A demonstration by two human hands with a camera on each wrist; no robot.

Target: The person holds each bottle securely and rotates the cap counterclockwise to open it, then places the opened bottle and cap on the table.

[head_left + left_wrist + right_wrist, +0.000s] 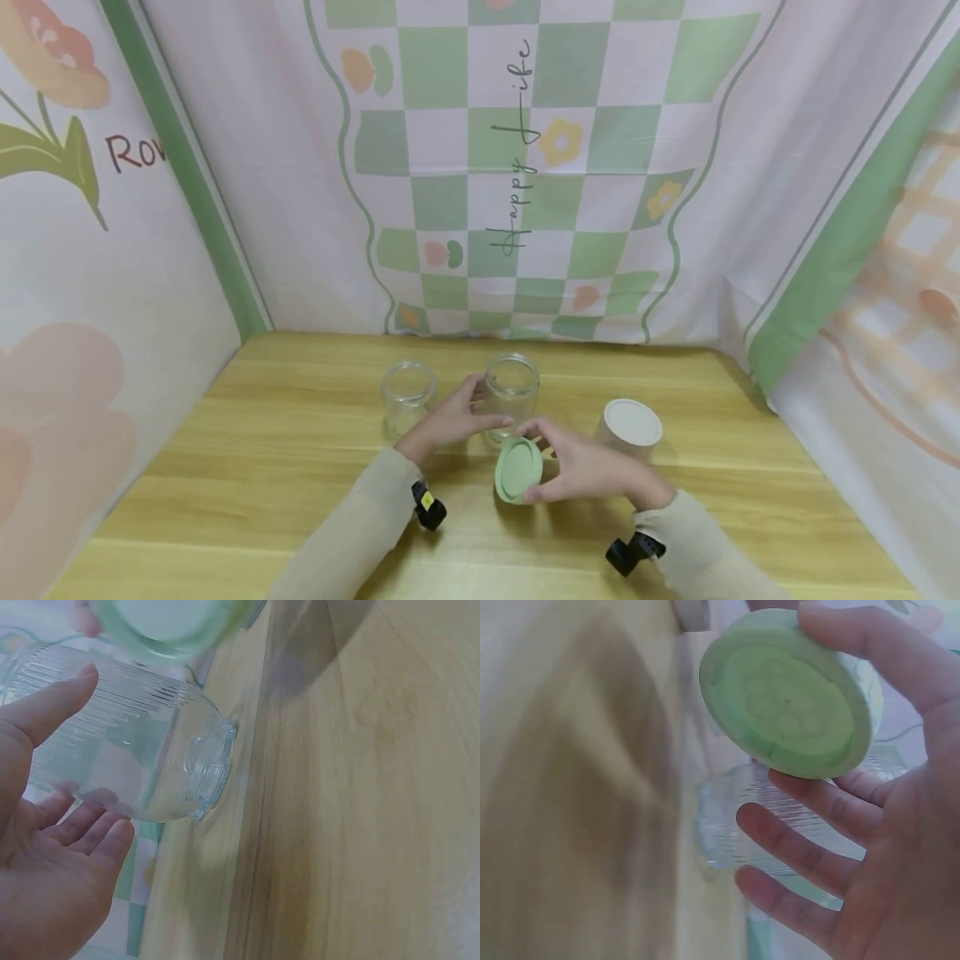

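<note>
Your R hand (577, 465) pinches round pale-green lid (519, 472) w/ ringed face, lower fingers spread, nearside of clear ribbed glass jar (513, 403); your L hand (452, 418) half-curls round jar. Lid's cut off in L-wrist view.

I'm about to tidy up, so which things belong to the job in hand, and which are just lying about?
Seems part of the job:
green lid, held by the right hand
middle glass jar, with the left hand around it

Apparently just lying about:
left glass jar
white-topped tub
</note>
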